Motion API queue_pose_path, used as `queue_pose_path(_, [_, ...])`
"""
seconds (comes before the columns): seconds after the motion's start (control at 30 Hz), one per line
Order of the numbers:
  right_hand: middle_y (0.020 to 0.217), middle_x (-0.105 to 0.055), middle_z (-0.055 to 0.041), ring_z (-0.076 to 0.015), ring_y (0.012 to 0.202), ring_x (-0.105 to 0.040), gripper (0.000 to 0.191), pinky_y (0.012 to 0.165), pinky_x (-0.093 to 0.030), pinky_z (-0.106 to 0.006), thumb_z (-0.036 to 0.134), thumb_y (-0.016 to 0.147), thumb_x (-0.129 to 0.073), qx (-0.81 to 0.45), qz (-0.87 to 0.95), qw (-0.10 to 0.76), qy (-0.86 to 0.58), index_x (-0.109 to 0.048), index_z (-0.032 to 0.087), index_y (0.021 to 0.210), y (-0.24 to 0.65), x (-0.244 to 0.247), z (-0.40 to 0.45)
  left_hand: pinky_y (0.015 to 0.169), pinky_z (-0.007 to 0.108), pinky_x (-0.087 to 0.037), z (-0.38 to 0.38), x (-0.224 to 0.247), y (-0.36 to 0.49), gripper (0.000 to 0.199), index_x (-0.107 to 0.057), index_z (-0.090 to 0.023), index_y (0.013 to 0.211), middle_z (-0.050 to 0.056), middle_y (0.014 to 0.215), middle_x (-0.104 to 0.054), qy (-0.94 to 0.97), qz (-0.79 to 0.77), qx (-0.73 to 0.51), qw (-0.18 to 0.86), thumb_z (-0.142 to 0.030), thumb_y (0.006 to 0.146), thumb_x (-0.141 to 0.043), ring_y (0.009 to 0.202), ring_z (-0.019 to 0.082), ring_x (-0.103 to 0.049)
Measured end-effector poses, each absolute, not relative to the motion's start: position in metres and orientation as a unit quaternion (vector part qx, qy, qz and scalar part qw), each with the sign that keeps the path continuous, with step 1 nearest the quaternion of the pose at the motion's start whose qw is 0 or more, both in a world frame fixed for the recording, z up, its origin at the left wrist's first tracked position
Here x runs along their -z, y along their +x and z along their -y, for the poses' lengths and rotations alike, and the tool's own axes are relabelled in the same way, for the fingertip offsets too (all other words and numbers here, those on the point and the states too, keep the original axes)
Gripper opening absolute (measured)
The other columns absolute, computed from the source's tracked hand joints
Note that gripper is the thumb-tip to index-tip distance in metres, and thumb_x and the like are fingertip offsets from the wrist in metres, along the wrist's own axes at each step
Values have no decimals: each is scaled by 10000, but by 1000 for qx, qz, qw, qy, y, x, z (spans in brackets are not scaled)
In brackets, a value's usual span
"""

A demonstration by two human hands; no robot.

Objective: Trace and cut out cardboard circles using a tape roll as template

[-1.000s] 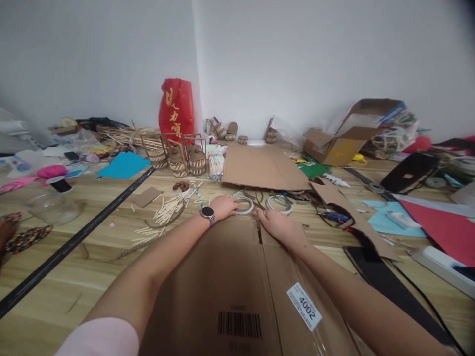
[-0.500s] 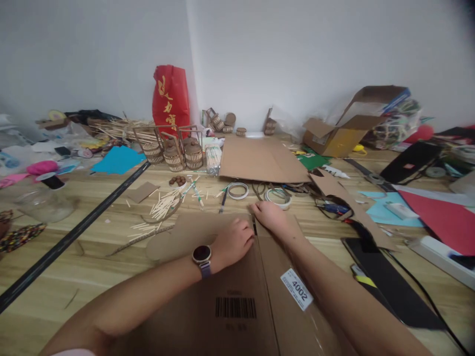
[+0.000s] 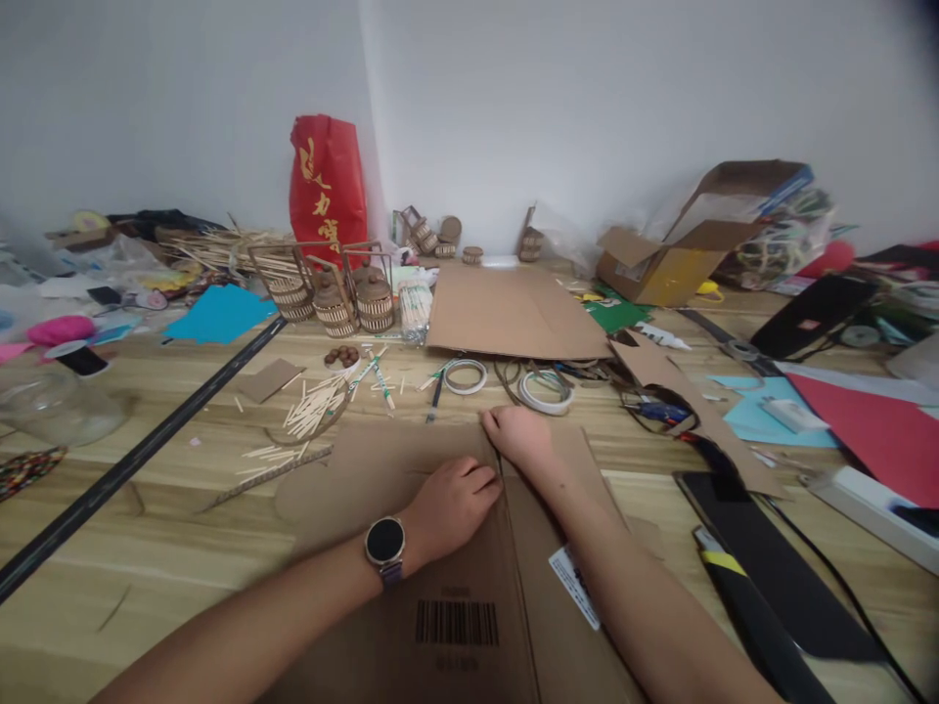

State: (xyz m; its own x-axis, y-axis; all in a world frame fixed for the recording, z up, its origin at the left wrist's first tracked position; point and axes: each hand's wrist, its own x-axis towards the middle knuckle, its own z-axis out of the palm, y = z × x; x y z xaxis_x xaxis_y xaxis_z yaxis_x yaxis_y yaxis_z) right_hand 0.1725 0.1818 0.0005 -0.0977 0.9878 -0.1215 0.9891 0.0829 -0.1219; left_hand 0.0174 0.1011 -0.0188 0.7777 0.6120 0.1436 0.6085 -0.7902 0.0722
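A large brown cardboard box (image 3: 469,557), printed with a barcode and split by a long lengthwise seam, lies in front of me. My left hand (image 3: 455,504), with a watch (image 3: 385,541) on its wrist, rests on it palm down, fingers curled closed at the seam. Just beyond, at the far end of the seam, my right hand (image 3: 519,437) is closed on the cardboard. Its fingertips are partly hidden. The right forearm crosses the box and covers part of a white label (image 3: 574,587).
A utility knife (image 3: 748,606) lies right of the box, beside a black flat piece (image 3: 778,557). Beyond the hands are tape rolls (image 3: 466,377), a cardboard sheet (image 3: 514,313), small sticks (image 3: 315,406) and little woven buckets (image 3: 337,305). A glue gun (image 3: 664,411) sits at right.
Both hands have shifted slightly nearer to me, still at the seam. My right forearm has swung left, covering more of the label and uncovering the utility knife. The view has turned slightly right.
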Motion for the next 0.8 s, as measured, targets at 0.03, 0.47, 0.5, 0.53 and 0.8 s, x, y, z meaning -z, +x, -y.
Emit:
queue_pose_path(0.03, [1252,-698,-89,-238,1035,-709,271,887,-605,-449,340,1025,-651,86,-736,6,671,-670,182,1244,173,-1,-182,892,402,-527,-101,18,17,226,-684,-114,1154,106,1168,-715,943,-324,-79,15,-157,1044,-491,1005,260,-584])
queue_pose_path(0.47, [1227,-709,-85,-230,1016,-713,251,882,-606,-440,346,1030,-642,71,-727,5,683,-681,184,1218,173,-16,-176,979,457,-480,-102,11,13,313,-698,-149,1236,138,1204,-660,913,-364,-92,162,-159,1024,-468,1034,281,-524])
queue_pose_path(0.5, [1222,-711,-84,-229,1012,-714,249,880,-607,-439,346,1031,-642,70,-725,4,685,-682,183,1215,173,-16,-175,996,454,-468,-102,9,13,316,-707,-164,1232,133,1211,-651,904,-374,-98,185,-150,1015,-478,1056,280,-521])
queue_pose_path(0.53, [1219,-712,-84,-228,1009,-714,249,877,-607,-438,347,1031,-641,69,-724,3,686,-683,182,1213,173,-17,-175,1014,451,-453,-101,6,14,324,-716,-177,1228,129,1219,-640,892,-386,-106,210,-135,1002,-488,1081,281,-517])
queue_pose_path(0.8, [1203,-717,-81,-228,1004,-716,246,874,-608,-436,350,1031,-641,61,-716,-10,696,-686,179,1201,176,-20,-172,811,366,-475,-105,-9,47,110,-711,-136,758,33,755,-620,664,-513,-159,521,-56,803,-649,826,225,-601])
